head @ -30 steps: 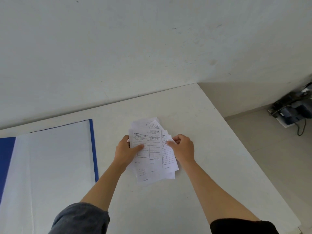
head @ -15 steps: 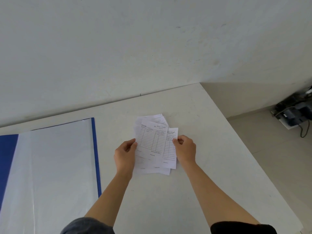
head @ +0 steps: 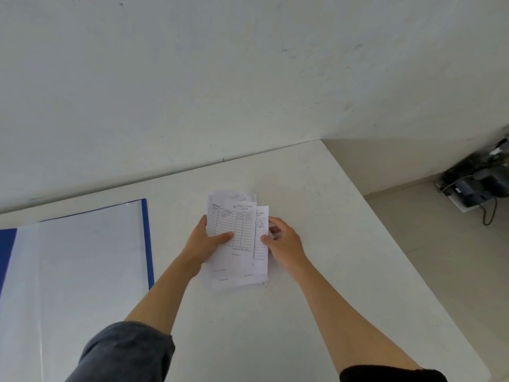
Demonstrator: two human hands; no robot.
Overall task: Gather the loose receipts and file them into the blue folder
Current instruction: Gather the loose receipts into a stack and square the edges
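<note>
A loose stack of white receipts (head: 239, 238) with printed tables sits at the middle of the white table (head: 316, 244), held upright between both hands. My left hand (head: 205, 242) grips the stack's left edge, thumb pressed on the top sheet. My right hand (head: 283, 241) grips the right edge, thumb on a sheet that sticks out to the right. The blue folder (head: 147, 238) lies open to the left, its clear plastic sleeve (head: 74, 271) facing up.
A white wall stands just behind the table. The table's right edge drops to a tiled floor, where dark equipment with a cable (head: 479, 186) sits at the far right.
The fanned receipts have been squared into a tighter, more upright stack. My left thumb has moved back onto the top sheet.
</note>
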